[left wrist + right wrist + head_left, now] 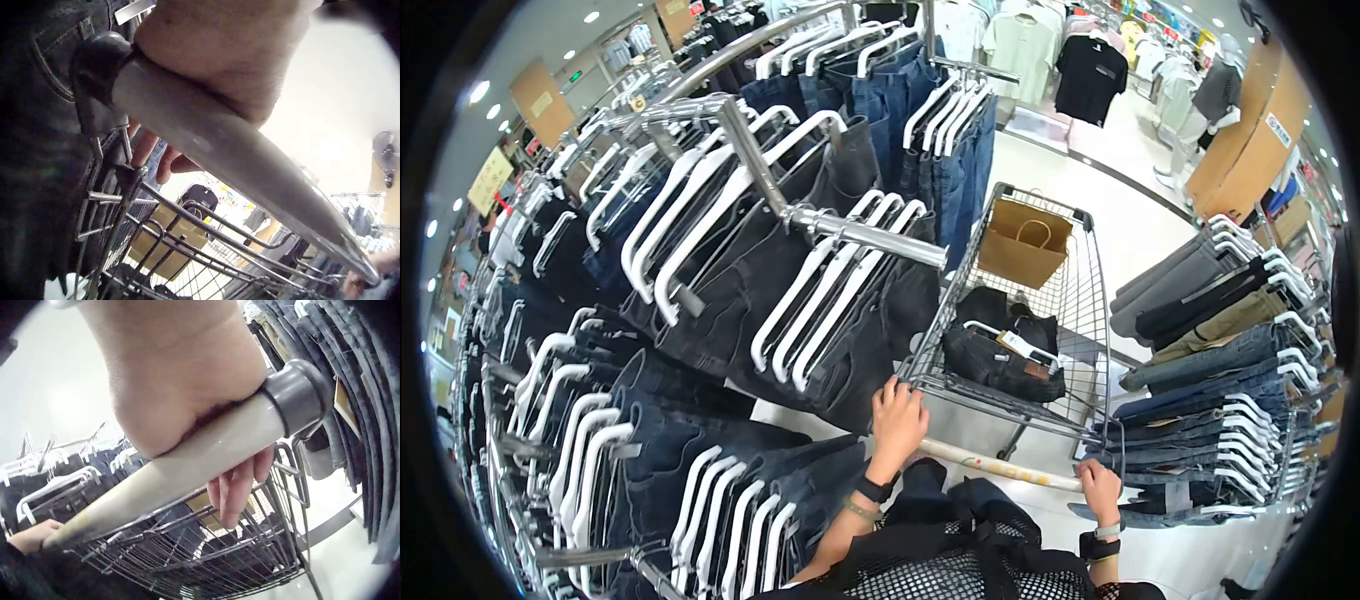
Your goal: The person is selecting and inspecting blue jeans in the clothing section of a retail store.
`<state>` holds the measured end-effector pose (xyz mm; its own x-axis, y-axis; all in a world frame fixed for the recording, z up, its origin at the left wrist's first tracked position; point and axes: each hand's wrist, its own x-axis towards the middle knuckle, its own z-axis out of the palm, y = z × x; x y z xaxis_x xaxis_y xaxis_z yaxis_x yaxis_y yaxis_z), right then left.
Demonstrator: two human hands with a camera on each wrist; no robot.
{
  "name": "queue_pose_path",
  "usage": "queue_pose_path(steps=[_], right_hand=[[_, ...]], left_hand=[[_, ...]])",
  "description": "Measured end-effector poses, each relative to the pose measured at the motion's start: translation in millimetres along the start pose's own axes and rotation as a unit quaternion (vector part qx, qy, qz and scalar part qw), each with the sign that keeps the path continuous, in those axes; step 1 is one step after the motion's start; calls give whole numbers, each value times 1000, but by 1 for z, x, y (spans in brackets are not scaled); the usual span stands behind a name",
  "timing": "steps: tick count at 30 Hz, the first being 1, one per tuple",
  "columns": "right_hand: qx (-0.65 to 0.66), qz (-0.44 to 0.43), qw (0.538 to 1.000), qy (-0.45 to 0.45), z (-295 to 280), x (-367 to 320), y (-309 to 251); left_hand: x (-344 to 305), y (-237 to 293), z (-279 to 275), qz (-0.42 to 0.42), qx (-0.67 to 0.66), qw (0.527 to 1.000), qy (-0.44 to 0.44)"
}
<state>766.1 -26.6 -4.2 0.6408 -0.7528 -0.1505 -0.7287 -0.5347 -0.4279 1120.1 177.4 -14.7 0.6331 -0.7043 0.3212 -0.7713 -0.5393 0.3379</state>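
My left hand [900,425] rests palm down over the left end of the shopping cart's pale handle [990,465], its fingers reaching forward past the bar. At the right end, my right hand [1100,488] grips the same handle, with fingers [234,490] bent over its far side. Inside the wire cart [1090,300] a brown paper bag [1025,243] stands at the far end. Nearer the handle lie dark folded jeans [1000,365] with a white hanger and a tag.
Racks of dark jeans [740,270] on white hangers crowd the left, a metal rail [870,235] jutting toward the cart. More trousers [1200,400] hang close on the right. Pale floor [1050,170] runs ahead, toward T-shirts [1090,75] and a wooden pillar [1250,130].
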Motion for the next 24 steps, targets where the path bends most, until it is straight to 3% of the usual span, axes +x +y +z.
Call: queue_pose_path(steps=[9,13,21,24], right_hand=[[-49,-54,997,36,5,-5,12],[-46,-80,991,100,16,-14,20],[-75,-73,987,122,22,-31,35],[-83,-14,994,71,20,-42,21]], left_hand=[[-10,3,7,-7,21,999,48],[-22,3,8,7,10,997,76],[-40,6,11,0,36,999,18],[-48,3,4,12,54,998,-5]])
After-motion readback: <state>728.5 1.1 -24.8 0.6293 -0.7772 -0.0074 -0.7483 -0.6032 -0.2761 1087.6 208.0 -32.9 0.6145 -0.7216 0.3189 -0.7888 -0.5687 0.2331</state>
